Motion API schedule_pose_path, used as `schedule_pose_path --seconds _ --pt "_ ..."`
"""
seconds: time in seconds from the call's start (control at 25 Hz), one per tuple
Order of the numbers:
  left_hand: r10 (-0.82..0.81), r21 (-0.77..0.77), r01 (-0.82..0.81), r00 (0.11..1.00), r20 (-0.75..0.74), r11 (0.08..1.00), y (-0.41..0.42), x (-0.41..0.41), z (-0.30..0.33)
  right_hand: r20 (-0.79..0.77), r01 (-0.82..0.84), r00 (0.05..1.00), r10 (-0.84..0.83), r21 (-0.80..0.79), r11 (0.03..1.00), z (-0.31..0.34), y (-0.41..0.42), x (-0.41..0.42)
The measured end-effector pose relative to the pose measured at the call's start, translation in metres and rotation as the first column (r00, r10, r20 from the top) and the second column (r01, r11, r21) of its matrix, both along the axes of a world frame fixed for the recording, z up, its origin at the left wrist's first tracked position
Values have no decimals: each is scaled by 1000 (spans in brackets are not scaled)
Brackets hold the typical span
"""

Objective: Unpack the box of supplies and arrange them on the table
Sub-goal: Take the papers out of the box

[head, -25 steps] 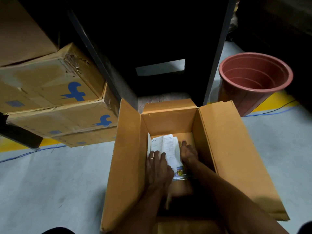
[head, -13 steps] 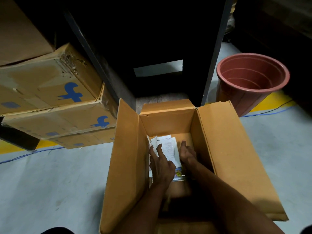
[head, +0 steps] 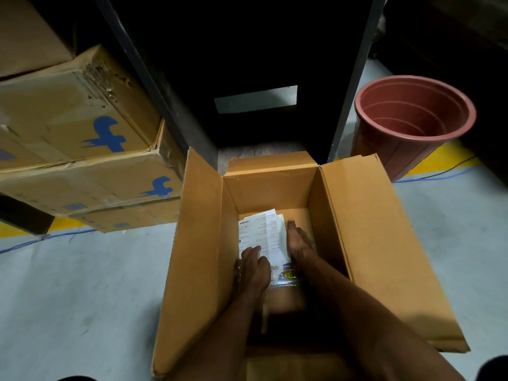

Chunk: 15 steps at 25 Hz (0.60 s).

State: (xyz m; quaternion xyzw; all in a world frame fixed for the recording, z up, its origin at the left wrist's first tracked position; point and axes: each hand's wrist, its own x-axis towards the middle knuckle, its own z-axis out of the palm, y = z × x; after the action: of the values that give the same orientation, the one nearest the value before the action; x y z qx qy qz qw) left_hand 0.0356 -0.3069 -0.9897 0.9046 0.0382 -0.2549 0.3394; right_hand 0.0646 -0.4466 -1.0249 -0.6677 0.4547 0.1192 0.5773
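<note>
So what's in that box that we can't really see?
All from the head view:
- The package under the printed paper: paper and both hands cover it; only a colourful corner shows.
- The paper's small print: too tiny to read.
- The near bottom of the open cardboard box: dark shadow and forearms hide it.
- Whether the left hand or right hand grips anything: fingers are hidden.

A red plastic pot (head: 406, 125) stands opposite stacked cardboard cartons (head: 74, 138).
</note>
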Motion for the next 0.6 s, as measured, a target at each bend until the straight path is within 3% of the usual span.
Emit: schedule_pose_path --seconds 0.28,0.6 --pt "106 -145 -101 994 24 984 0 -3 -8 73 -180 983 170 145 973 -8 13 -5" --pt "182 -222 -176 983 9 959 5 -3 -4 143 -135 983 116 132 982 -6 19 -10"
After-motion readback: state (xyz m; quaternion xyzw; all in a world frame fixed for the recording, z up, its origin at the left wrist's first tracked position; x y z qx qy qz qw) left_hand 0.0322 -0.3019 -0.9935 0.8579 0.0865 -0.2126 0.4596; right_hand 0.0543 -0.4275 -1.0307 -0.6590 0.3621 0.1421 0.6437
